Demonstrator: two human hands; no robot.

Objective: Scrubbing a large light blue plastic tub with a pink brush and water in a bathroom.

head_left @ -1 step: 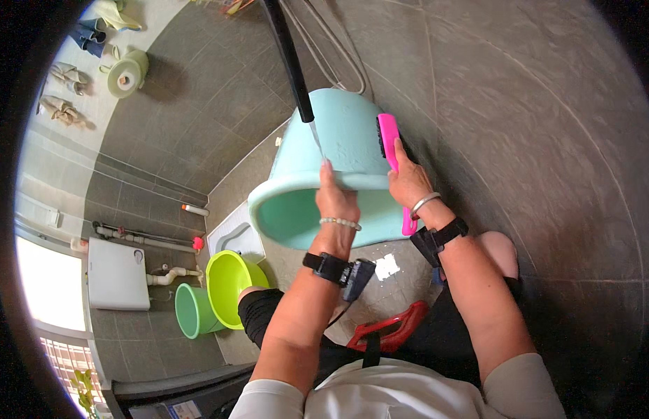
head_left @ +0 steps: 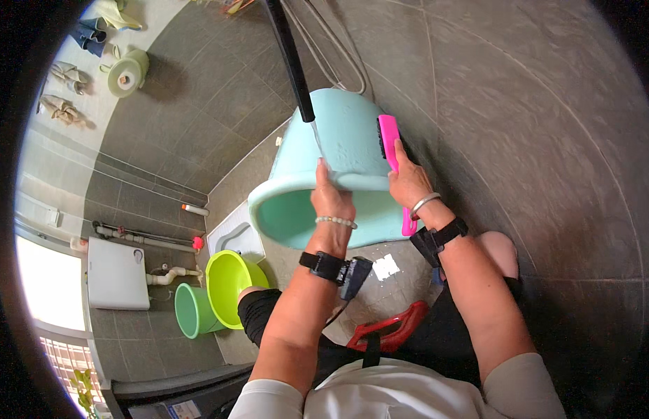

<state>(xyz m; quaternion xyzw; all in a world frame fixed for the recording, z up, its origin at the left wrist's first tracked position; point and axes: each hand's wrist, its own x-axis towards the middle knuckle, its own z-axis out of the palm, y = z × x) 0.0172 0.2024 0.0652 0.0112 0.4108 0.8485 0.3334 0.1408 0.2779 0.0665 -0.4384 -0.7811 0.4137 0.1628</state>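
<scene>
A large pale turquoise plastic tub (head_left: 342, 133) lies tipped on its side, its mouth toward me. My left hand (head_left: 331, 199) grips the tub's rim, thumb over the outer side and fingers partly hidden. Just beyond that thumb, a thin stream of water (head_left: 318, 140) runs from a black spout (head_left: 296, 77) onto the tub's wall. My right hand (head_left: 410, 183) is closed around the handle of a bright pink scrubbing brush (head_left: 389, 133) with dark bristles. The brush is held at the right side of the tub, bristles facing left toward it.
A lime green basin (head_left: 227, 290) and a green bucket (head_left: 188, 311) stand at the left, near a white squat toilet (head_left: 235, 234). A white cistern (head_left: 118, 274) is on the wall. A grey hose (head_left: 338, 49) lies behind the tub. Between my legs is a red plastic piece (head_left: 391, 328).
My left hand has shifted slightly to the left along the tub's rim. The tub, the right hand and the pink brush are almost unchanged.
</scene>
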